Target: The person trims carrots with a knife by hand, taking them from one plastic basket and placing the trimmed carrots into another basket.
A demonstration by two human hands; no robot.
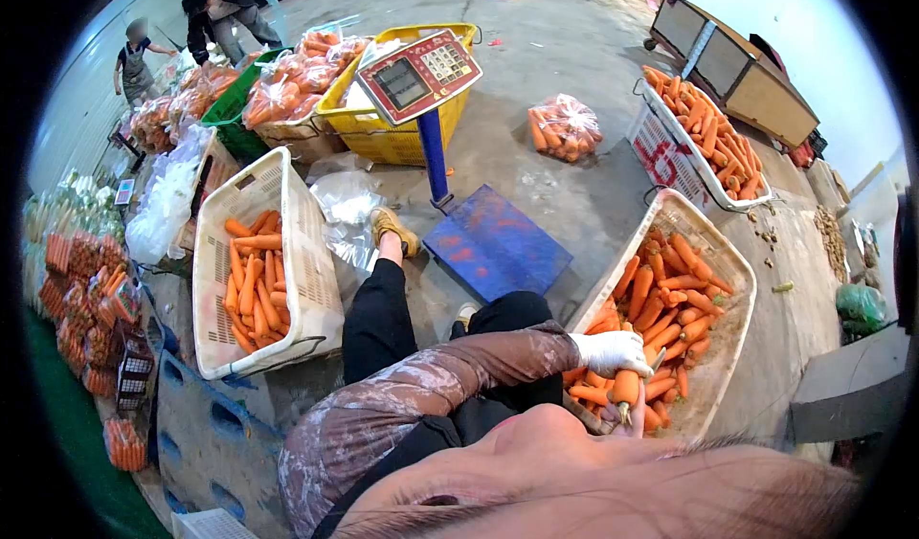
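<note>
My left hand [613, 352], in a white glove below a brown patterned sleeve, is closed around a thick orange carrot [626, 386] over a white crate [742, 295] of loose carrots. A thin pale pointed thing shows by the gloved fingers; I cannot make out what it is. My right hand [634, 422], bare-fingered, grips the same carrot near its stem end, mostly hidden behind my face. More carrots [670, 295] lie in the crate beyond both hands.
A blue-platform scale [498, 242] stands before my legs. Another white crate [215, 252] of carrots is left. Beyond are a yellow crate [383, 142], a bagged bundle [565, 127], a full crate [670, 161] and a wooden box [766, 94]. Two people [225, 12] [136, 65] are at back left.
</note>
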